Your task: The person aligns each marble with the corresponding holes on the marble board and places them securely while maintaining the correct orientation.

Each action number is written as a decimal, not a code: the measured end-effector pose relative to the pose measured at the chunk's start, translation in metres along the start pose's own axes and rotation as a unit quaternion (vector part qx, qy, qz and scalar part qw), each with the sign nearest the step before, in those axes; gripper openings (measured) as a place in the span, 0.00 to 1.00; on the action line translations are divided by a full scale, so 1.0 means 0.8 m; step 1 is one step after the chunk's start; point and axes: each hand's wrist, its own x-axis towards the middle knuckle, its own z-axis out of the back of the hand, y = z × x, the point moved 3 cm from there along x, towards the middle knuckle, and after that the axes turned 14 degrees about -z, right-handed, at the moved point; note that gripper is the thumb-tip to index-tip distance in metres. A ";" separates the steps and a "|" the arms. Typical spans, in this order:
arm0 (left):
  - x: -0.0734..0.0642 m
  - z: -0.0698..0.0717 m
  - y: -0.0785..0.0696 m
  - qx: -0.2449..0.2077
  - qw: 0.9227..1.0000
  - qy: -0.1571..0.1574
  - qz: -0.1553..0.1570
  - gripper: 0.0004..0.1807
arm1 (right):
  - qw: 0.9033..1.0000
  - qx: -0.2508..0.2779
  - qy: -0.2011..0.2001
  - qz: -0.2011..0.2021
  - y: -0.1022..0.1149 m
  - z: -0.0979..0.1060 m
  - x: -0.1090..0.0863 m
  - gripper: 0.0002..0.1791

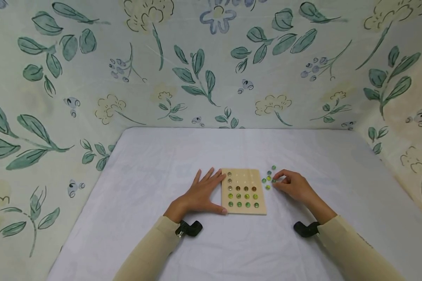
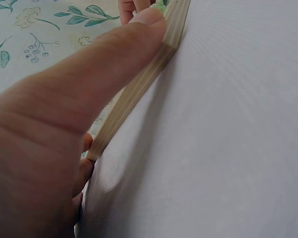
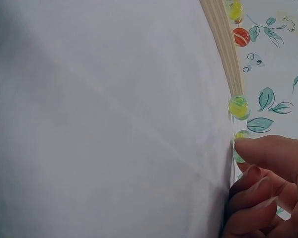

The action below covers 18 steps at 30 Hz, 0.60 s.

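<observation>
A square wooden board with rows of round hollows lies on the white cloth. Glass marbles fill its left column and its three nearest rows: brown marbles, yellow-green marbles and green marbles. My left hand rests spread along the board's left edge, thumb at the near corner. Right of the board, my right hand pinches a green marble between thumb and fingers, low over the cloth. Several loose green and yellow marbles lie between that hand and the board.
White cloth covers the table. A floral curtain stands behind it and along both sides. Black wrist cameras sit at the sleeve cuffs. In the right wrist view, a red marble shows above the board's edge.
</observation>
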 end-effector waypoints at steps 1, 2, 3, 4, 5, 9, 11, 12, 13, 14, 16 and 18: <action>0.000 0.000 0.000 0.001 1.000 0.000 0.000 0.64 | 1.000 -0.002 -0.001 0.000 0.000 0.000 0.000 0.12; 0.000 0.000 0.000 0.003 1.000 0.001 0.000 0.64 | 1.000 -0.003 -0.003 0.000 0.000 -0.001 0.000 0.11; 0.000 0.000 0.000 0.005 1.000 0.001 0.000 0.64 | 1.000 -0.004 -0.004 0.000 -0.001 -0.001 0.000 0.11; 0.000 -0.001 0.000 0.004 1.000 0.000 -0.001 0.64 | 1.000 -0.005 -0.005 0.000 -0.001 -0.001 0.000 0.11; 0.000 -0.001 0.001 0.005 1.000 0.000 -0.001 0.64 | 1.000 -0.004 -0.005 -0.001 -0.001 -0.001 0.001 0.11; 0.000 -0.001 0.001 0.007 1.000 0.001 0.000 0.64 | 1.000 -0.006 -0.004 -0.002 -0.001 -0.001 0.001 0.11; 0.000 -0.001 0.001 0.007 1.000 0.002 0.000 0.64 | 1.000 -0.005 -0.003 0.001 0.000 0.001 0.001 0.11; 0.000 -0.001 0.000 0.007 1.000 0.002 0.001 0.64 | 1.000 -0.005 -0.002 0.003 0.000 0.001 0.000 0.11; 0.000 -0.001 0.000 0.007 1.000 0.002 0.000 0.64 | 1.000 -0.005 -0.002 0.004 0.000 0.002 0.000 0.11; 0.000 0.000 0.000 0.007 1.000 0.002 0.001 0.64 | 1.000 -0.004 -0.001 0.006 0.000 0.002 -0.001 0.11; 0.000 0.000 -0.001 0.006 1.000 0.001 0.000 0.64 | 1.000 -0.002 0.001 0.007 0.000 0.003 -0.001 0.11; 0.000 0.001 -0.001 0.005 1.000 0.001 0.001 0.64 | 1.000 0.002 0.001 0.005 0.000 0.003 -0.001 0.12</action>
